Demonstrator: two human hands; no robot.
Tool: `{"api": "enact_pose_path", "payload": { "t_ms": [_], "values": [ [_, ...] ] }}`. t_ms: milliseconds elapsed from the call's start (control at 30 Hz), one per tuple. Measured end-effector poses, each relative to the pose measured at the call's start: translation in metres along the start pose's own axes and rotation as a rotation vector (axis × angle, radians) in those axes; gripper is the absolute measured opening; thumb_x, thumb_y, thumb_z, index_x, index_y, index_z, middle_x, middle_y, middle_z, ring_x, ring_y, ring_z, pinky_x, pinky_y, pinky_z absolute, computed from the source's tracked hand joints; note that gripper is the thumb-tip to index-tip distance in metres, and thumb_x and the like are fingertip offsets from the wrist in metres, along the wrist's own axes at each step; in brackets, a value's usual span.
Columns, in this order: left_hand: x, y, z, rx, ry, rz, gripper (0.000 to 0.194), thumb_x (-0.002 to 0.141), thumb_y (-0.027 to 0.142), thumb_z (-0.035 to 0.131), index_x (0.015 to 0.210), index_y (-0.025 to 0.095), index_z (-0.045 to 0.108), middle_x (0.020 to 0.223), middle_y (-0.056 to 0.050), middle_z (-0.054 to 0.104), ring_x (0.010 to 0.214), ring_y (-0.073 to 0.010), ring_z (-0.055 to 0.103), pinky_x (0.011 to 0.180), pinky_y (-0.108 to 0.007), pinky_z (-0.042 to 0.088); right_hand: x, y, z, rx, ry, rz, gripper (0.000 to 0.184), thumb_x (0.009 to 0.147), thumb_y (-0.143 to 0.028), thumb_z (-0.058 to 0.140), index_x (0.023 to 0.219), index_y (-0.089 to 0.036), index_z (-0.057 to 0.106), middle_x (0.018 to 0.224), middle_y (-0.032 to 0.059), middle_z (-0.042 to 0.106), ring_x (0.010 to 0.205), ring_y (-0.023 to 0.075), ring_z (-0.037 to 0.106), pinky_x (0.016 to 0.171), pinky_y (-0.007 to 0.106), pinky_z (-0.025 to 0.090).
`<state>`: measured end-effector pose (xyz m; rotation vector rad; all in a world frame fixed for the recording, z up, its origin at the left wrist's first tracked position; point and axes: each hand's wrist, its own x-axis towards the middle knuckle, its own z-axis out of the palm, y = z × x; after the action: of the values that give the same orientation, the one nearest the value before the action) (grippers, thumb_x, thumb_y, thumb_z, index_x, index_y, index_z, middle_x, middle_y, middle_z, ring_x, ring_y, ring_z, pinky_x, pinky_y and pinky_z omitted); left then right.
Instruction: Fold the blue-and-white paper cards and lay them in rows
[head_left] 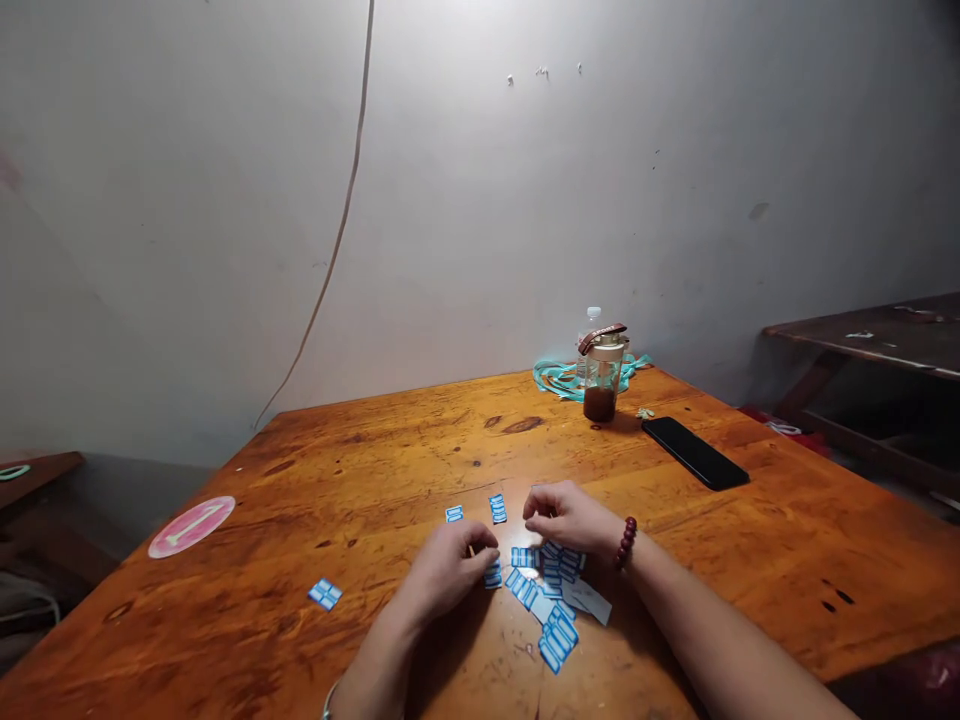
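Observation:
Small blue-and-white cards [559,640] lie in a loose, overlapping heap in front of me, between my forearms. My left hand [450,568] rests left of the heap with curled fingers. By its thumb, one card [493,574] is partly covered; whether the fingers grip anything is hidden. My right hand [574,515] hovers over the far side of the heap, thumb and forefinger bent together. A sliver of blue shows at its fingertips, but the piece itself is mostly hidden. Past the hands sit two single cards, a left one [454,514] and an upright one [498,508].
One stray card [325,594] lies left on the wooden table [390,450], near a pink round sticker [192,527]. A black phone [696,453], a strapped cup of dark drink [600,385], a clear bottle [593,315] and turquoise ribbon [555,380] are at back right.

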<state>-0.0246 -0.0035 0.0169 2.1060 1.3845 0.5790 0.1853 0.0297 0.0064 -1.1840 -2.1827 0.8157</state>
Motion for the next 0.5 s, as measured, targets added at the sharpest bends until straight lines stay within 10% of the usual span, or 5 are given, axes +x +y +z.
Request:
{"api": "enact_pose_path", "payload": {
  "t_ms": [333,500],
  "values": [
    [-0.008,-0.003,0.007,0.156,-0.161,-0.109,0.021,0.06,0.027,0.057,0.078,0.019,0.06,0.069,0.001,0.059,0.062,-0.0136,0.049,0.05,-0.02,0.028,-0.004,-0.014,0.013,-0.298,-0.212,0.082,0.021,0.059,-0.03,0.059,0.079,-0.022,0.062,0.07,-0.0007,0.062,0.06,0.0119,0.051,0.047,0.018,0.028],
    [-0.004,0.001,0.007,0.077,-0.018,-0.03,0.012,0.067,0.023,0.048,0.066,0.018,0.058,0.068,0.001,0.057,0.065,-0.0136,0.048,0.056,-0.021,0.032,-0.004,-0.013,0.014,-0.158,-0.223,0.122,0.008,0.06,-0.019,0.056,0.067,-0.018,0.059,0.062,-0.0019,0.059,0.057,0.0097,0.049,0.046,0.017,0.028]
  ]
}}
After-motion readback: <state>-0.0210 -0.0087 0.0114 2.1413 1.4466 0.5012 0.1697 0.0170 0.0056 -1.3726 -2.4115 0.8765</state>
